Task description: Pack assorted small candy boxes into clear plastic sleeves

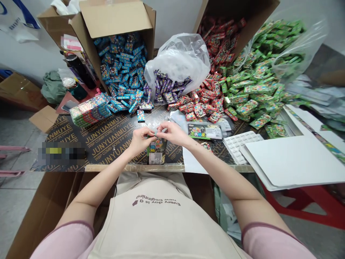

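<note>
presently, from the head view, the left hand [140,141] and the right hand [172,133] are raised together over the near middle of the bench [107,144], a dark plywood board printed "junyuanmuye". the fingers [162,127] of both hands are pressed together at the tips, pinching a small greenish piece [155,133] between them; the piece is too small to identify. a green printed packet [156,153] stands just below the hands, close to the near bench edge. the left hand sits nearest to it, though contact cannot be confirmed.

just right of the hands lies a flat printed card [205,131], with a white compartmented tray [239,145] further right and a large white board [288,162] at lower right. a shrink-wrapped stack of boxes [90,109] lies at left of centre.

heaped packets cover the far side of the bench. blue packets [121,64] fill and spill from a cardboard carton [115,18] at upper left. purple packets [164,88] spill from a clear plastic bag [180,57] at top centre. red packets [207,102] spread to its right, below a second carton [237,14], and green packets [256,84] pile up at upper right. a dark bottle [79,70] stands beside the first carton. the person wears a beige apron [161,223] over pink sleeves [265,239].
</note>
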A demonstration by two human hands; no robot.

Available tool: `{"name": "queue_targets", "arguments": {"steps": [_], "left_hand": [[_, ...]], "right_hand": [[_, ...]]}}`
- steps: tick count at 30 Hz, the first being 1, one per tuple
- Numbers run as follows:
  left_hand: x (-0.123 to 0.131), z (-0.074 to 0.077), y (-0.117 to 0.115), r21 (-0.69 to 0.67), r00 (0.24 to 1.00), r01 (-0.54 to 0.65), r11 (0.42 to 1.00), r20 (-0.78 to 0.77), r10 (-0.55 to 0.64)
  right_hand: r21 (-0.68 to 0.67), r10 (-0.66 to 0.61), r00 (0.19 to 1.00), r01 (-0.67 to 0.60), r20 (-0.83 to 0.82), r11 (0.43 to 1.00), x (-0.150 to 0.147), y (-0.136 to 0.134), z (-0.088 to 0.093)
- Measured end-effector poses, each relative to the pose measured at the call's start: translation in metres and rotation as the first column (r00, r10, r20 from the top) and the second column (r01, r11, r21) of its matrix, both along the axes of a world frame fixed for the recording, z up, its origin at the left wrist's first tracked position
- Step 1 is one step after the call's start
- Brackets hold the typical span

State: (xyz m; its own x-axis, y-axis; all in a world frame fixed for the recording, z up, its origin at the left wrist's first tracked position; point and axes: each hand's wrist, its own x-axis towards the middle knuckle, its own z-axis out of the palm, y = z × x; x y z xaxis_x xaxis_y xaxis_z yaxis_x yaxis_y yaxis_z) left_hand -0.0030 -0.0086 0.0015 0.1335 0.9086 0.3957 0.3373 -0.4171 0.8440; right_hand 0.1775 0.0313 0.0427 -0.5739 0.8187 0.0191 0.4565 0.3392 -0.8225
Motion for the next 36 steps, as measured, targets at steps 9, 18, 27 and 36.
{"name": "queue_targets", "arguments": {"steps": [9,18,27,36], "left_hand": [[0.004,0.002,-0.002,0.080,0.998,-0.041,0.996,-0.053,0.045],[0.015,-0.002,-0.007,0.008,0.982,-0.187,0.982,-0.040,0.187],[-0.004,-0.041,-0.031,-0.382,0.973,-0.065,0.922,0.182,0.144],[-0.133,-0.050,0.014,-0.006,0.547,-0.527,0.850,-0.767,0.334]], "right_hand": [[-0.041,-0.036,0.999,0.036,0.004,0.999,-0.004,-0.005,0.001],[-0.279,-0.272,0.925,0.196,-0.266,0.940,-0.009,-0.014,-0.018],[-0.751,-0.602,0.714,0.162,-0.358,0.640,-0.011,0.001,-0.044],[-0.528,-0.539,0.768,0.316,-0.346,0.789,0.022,-0.002,-0.067]]}}
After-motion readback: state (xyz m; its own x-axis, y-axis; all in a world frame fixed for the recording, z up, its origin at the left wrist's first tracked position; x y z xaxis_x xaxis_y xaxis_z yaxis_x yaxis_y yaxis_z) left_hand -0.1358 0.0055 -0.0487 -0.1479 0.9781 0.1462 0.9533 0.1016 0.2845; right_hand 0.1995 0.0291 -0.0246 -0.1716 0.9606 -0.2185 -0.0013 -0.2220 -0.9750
